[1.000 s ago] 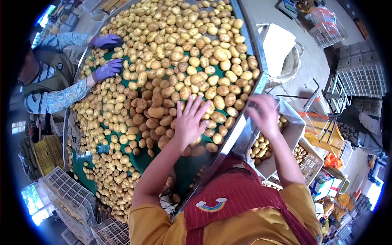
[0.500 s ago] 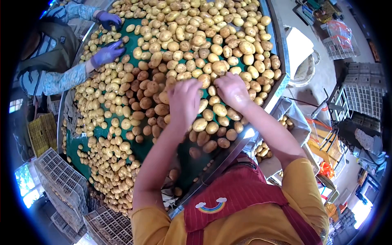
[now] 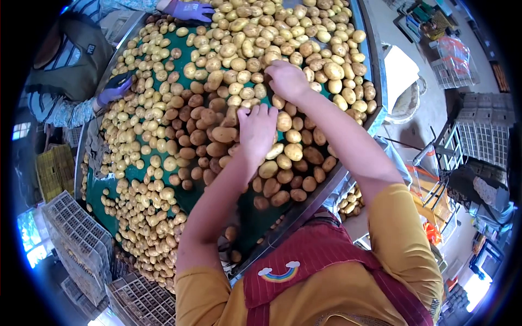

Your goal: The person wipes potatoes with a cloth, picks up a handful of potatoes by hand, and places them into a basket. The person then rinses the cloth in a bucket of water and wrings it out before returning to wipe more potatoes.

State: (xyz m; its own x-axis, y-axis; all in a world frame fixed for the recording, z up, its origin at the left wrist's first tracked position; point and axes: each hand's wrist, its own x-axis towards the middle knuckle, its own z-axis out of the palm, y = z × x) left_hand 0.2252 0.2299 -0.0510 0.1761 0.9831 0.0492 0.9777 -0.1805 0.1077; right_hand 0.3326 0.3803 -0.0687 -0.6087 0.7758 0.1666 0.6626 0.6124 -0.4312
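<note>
Potatoes [image 3: 224, 134] of many sizes lie heaped on a green sorting surface [image 3: 202, 202]. My left hand [image 3: 258, 130] rests palm down over the middle of the pile, its fingers apart and bent onto the potatoes; the palm side is hidden. Farther out and to the right, my right hand [image 3: 288, 81] has its fingers curled around a potato [image 3: 271, 57], partly covered by the hand. Browner potatoes lie left of my left hand, and larger ones sit between my forearms.
Across the surface a co-worker's purple-gloved hands [image 3: 190, 11] are among the potatoes. A metal rim [image 3: 375, 117] borders the right side. Plastic crates [image 3: 81, 244] stand at lower left. A container of potatoes [image 3: 352, 204] sits below the near right edge; a white sheet [image 3: 399, 73] is beyond the rim.
My right hand has moved away from me and left, farther up the pile. My left hand has shifted slightly right. The co-worker's gloved hands have moved apart.
</note>
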